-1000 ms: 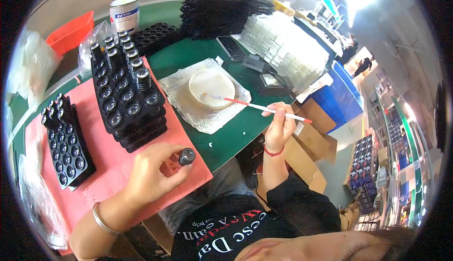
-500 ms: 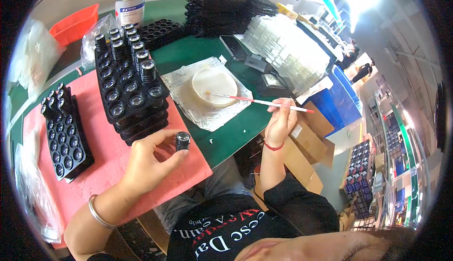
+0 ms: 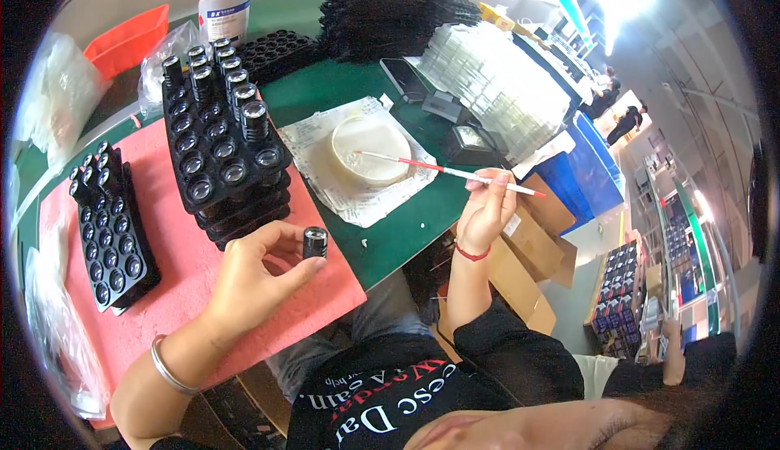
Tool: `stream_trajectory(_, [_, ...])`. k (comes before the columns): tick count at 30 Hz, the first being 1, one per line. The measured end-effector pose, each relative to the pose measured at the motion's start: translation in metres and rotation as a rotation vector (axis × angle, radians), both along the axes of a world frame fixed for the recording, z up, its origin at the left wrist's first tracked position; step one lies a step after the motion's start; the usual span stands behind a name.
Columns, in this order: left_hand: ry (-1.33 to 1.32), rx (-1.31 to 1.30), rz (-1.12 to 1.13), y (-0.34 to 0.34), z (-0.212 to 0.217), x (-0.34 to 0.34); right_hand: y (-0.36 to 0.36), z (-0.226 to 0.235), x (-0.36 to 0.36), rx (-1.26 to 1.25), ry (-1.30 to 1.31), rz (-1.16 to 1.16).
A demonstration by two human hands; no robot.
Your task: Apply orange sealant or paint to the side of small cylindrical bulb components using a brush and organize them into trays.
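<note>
My left hand point(image 3: 256, 275) is closed round a small black lens barrel point(image 3: 315, 243), gripped between thumb and fingers with its glass end up, over the pink foam sheet point(image 3: 341, 283). In my right hand point(image 3: 486, 210) a thin paintbrush point(image 3: 435, 167) with a red and white handle is pinched. Its tip reaches inside the round, cream-coloured dish point(image 3: 370, 182), which sits on layered printed paper point(image 3: 307, 143). Left of the dish, a stack of black trays point(image 3: 211, 157) holds several lens barrels, some standing tall. A smaller black tray point(image 3: 114, 247) with similar pieces lies further left.
A metal can point(image 3: 225, 15), a red bin point(image 3: 126, 43) and stacked black trays point(image 3: 378, 15) stand at the back. Clear plastic trays point(image 3: 491, 84) are piled beyond the dish. Cardboard boxes point(image 3: 528, 275) sit right of the green table. A person's arm point(image 3: 673, 352) shows at lower right.
My right hand has shifted slightly right, and the brush tip has risen a little within the dish. My left hand keeps its hold almost unmoved. A person has appeared at lower right.
</note>
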State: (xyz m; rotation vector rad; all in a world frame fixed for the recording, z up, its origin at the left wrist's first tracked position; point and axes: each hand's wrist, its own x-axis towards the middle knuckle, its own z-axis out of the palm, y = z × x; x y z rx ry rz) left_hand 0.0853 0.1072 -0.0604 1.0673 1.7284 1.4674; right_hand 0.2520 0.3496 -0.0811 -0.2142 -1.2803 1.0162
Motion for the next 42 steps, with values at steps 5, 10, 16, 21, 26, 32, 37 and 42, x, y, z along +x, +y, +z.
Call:
stream_trajectory(5, [-0.001,-0.017,-0.008,0.0,0.001,-0.001,-0.006,-0.004,0.003,0.059,-0.093,-0.01])
stream_trajectory(10, [-0.02,-0.014,0.007,0.0,0.001,0.0,-0.003,-0.003,0.006,-0.101,0.085,0.096])
stream_trajectory(16, [-0.127,-0.007,-0.01,0.0,0.004,0.0,-0.003,-0.004,0.015,-0.415,0.306,0.235])
stream_trajectory(21, [-0.207,0.02,-0.01,-0.001,0.008,0.001,-0.011,-0.007,0.013,-0.546,0.337,0.248])
stream_trajectory(26, [-0.31,0.023,-0.008,-0.002,0.011,-0.001,-0.033,-0.005,0.009,-0.419,0.329,0.471])
stream_trajectory(32, [-0.367,0.115,-0.019,-0.003,0.004,-0.002,-0.045,-0.012,0.008,-0.229,0.209,0.466])
stream_trajectory(37, [-0.38,0.13,-0.011,-0.002,0.002,-0.001,-0.044,-0.015,0.008,-0.195,0.207,0.447])
stream_trajectory(42, [-0.368,0.12,-0.012,-0.003,0.003,-0.003,-0.042,-0.015,0.008,-0.054,0.127,0.378])
